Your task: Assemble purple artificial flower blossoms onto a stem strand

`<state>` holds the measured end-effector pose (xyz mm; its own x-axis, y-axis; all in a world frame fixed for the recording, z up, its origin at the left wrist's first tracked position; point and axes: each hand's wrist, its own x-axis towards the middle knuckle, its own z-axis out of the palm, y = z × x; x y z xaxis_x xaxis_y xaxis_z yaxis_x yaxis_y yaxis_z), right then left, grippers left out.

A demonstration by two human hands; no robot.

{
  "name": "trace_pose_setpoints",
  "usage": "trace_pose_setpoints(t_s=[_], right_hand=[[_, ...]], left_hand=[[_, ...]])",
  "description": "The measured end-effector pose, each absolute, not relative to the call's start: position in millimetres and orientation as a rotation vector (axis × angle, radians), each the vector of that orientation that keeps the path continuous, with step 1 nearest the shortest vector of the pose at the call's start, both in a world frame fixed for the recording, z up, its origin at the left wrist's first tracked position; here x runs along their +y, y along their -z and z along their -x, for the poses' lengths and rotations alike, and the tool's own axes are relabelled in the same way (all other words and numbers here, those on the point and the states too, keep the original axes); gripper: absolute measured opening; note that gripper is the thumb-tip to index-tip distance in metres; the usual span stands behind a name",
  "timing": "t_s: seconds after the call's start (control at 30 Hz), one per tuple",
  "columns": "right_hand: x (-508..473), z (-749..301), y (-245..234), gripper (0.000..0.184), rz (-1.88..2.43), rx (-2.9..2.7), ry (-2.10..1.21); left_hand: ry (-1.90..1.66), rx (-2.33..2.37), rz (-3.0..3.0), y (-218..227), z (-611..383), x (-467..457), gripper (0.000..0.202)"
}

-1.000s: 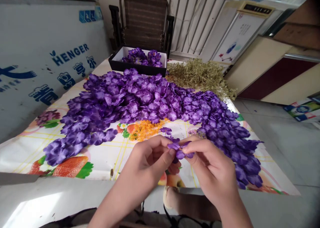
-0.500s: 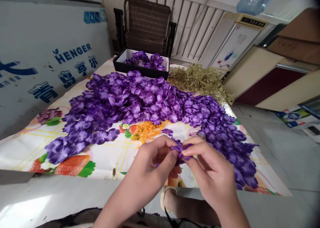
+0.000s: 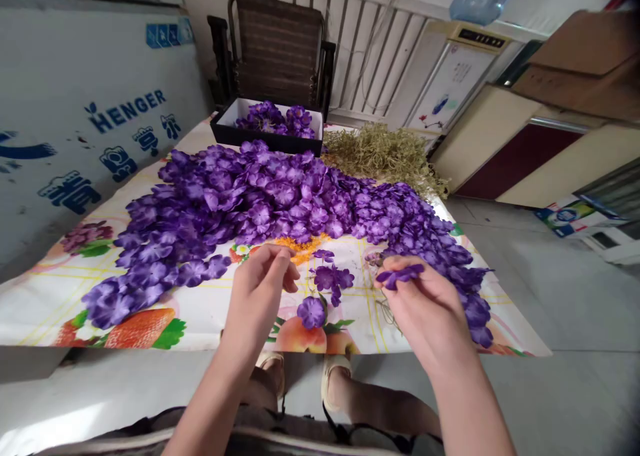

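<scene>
My right hand (image 3: 425, 303) pinches a purple artificial flower petal piece (image 3: 400, 276) above the right part of the table. To the left, my left hand (image 3: 263, 279) has its fingers curled beside a small heap of orange-yellow bits (image 3: 305, 248). Whether anything tiny sits between those fingertips is hidden. Between the hands, a few loose purple flowers (image 3: 333, 279) lie on the printed tablecloth (image 3: 200, 303), one of them near the front edge. A broad heap of purple petal pieces (image 3: 270, 193) curves round behind both hands and down the right side.
At the back of the table stands a black box (image 3: 265, 136) with purple flowers inside. A tangle of dry greenish stems (image 3: 383, 153) lies to its right. Beyond are a brown chair (image 3: 277, 49), a white freezer (image 3: 95, 63) at left and a water dispenser (image 3: 450, 76).
My hands have parted: the left has moved left toward the orange-yellow bits, the right has drawn right with a purple petal piece. Loose flowers now show between them. The view has shifted slightly.
</scene>
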<state>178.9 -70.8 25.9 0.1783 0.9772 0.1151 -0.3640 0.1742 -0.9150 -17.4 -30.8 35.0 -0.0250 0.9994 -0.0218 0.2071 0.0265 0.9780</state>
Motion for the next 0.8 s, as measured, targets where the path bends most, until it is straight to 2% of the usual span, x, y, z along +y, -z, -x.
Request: trace_pose_setpoints(t_s=[0.13, 0.3, 0.5, 0.8], right_hand=[[-61.7, -183.2, -28.7, 0.016, 0.728, -0.598, -1.208], [-53.9, -183.5, -34.5, 0.029, 0.807, -0.354, -1.204], [-52.8, -193.7, -31.5, 0.031, 0.810, -0.263, -1.234], [-54.5, -197.7, -33.6, 0.030, 0.773, -0.232, -1.267]], left_hand=[[-0.972, 1.516, -1.546, -16.9, 11.1, -20.7, 0.020], [-0.762, 1.597, -1.820, -2.5, 7.9, -9.2, 0.022], [-0.496, 1.407, -2.099, 11.7, 11.1, -5.0, 0.042], [-0.524, 1.414, -2.135, 16.1, 0.9, -1.6, 0.018]])
